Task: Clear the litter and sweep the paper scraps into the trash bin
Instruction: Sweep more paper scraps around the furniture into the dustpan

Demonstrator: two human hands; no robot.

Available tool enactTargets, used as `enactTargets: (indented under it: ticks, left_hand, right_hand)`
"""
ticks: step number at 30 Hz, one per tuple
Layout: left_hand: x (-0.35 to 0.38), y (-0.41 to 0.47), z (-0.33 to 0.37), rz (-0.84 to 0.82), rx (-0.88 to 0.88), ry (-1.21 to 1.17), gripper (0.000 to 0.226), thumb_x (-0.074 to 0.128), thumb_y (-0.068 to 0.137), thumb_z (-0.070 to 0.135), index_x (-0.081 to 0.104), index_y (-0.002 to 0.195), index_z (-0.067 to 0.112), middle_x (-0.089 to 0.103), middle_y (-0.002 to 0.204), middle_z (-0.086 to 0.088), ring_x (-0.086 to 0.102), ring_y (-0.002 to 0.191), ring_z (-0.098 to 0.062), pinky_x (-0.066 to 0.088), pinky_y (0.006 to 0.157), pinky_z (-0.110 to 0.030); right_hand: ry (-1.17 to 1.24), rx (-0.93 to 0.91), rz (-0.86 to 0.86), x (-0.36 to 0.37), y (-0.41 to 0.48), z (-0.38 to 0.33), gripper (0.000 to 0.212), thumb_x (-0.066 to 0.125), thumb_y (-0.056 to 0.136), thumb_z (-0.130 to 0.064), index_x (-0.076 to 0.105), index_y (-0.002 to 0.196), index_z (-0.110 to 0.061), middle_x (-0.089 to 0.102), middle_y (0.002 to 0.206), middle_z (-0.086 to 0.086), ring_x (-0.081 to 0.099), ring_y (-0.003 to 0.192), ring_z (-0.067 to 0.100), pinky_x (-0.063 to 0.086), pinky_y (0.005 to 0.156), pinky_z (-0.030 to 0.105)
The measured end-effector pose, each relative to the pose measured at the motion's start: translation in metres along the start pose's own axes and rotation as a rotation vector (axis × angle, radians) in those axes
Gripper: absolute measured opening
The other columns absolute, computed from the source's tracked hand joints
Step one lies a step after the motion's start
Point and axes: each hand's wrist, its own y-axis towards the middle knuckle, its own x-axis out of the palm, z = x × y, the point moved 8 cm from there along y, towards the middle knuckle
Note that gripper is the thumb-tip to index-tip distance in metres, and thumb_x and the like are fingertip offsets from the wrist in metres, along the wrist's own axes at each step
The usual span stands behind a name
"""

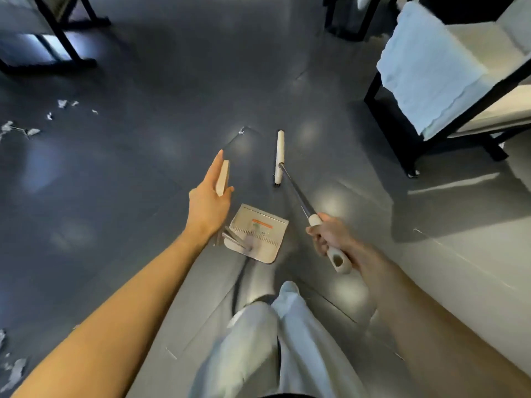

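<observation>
My right hand (330, 239) grips the beige handle end of a broom; its metal shaft runs forward to the narrow white broom head (279, 156) on the dark floor. My left hand (208, 202) holds the beige top of the dustpan handle (222, 176) between thumb and palm, fingers stretched along it. The grey dustpan (260, 234) hangs low in front of my legs. Several paper scraps (31, 131) lie on the floor at the far left, more scraps (14, 372) sit at the bottom left, and one small scrap (241, 130) lies just ahead. No trash bin is in view.
A black-framed chair (402, 133) with a white cushion and a pale blue cloth (425, 70) stands at the right. Black stand legs (66, 44) occupy the top left. My own legs in light trousers (275, 340) fill the bottom middle.
</observation>
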Motion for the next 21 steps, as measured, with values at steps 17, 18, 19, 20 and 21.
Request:
enactTargets:
  ticks: [17,18,19,20,21]
  left_hand:
    - [0.08,0.25,-0.012,0.026,-0.17,0.039,0.068,0.052,0.099,0.016,0.02,0.148,0.05,0.048,0.142,-0.012,0.062,0.075,-0.021,0.057,0.06,-0.023]
    - [0.078,0.26,-0.014,0.026,-0.175,0.038,0.068,0.052,0.099,0.016,0.02,0.148,0.051,0.049,0.141,-0.012,0.061,0.072,-0.019,0.055,0.056,-0.019]
    - [0.078,0.268,-0.015,0.026,-0.178,0.034,0.068,0.052,0.099,0.015,0.02,0.148,0.051,0.049,0.141,-0.011,0.061,0.072,-0.019,0.054,0.055,-0.018]
    - [0.079,0.275,-0.015,0.023,-0.18,0.031,0.068,0.052,0.099,0.015,0.02,0.148,0.05,0.049,0.141,-0.012,0.061,0.073,-0.019,0.055,0.057,-0.019]
    - [0.081,0.281,-0.012,0.017,-0.178,0.033,0.068,0.052,0.099,0.014,0.021,0.149,0.049,0.05,0.141,-0.012,0.061,0.074,-0.019,0.056,0.06,-0.021]
  right_hand:
    - [-0.578,0.116,-0.052,-0.053,0.194,-0.131,0.066,0.048,0.092,-0.006,0.024,0.15,-0.027,0.053,0.06,0.009,0.045,0.043,0.016,0.043,0.052,0.031]
    - [-0.613,0.142,-0.072,-0.049,0.196,-0.133,0.067,0.047,0.091,-0.007,0.023,0.15,-0.028,0.054,0.062,0.009,0.045,0.045,0.016,0.043,0.054,0.031]
    - [-0.636,0.173,-0.094,-0.045,0.198,-0.135,0.069,0.047,0.091,-0.007,0.021,0.151,-0.029,0.054,0.064,0.008,0.046,0.046,0.015,0.043,0.055,0.031]
    - [-0.644,0.206,-0.122,-0.04,0.198,-0.137,0.07,0.046,0.092,-0.006,0.019,0.151,-0.03,0.054,0.065,0.008,0.045,0.046,0.014,0.043,0.054,0.03]
    - [-0.618,0.246,-0.155,-0.036,0.197,-0.139,0.07,0.046,0.092,-0.005,0.019,0.151,-0.031,0.053,0.066,0.008,0.044,0.045,0.012,0.042,0.049,0.027]
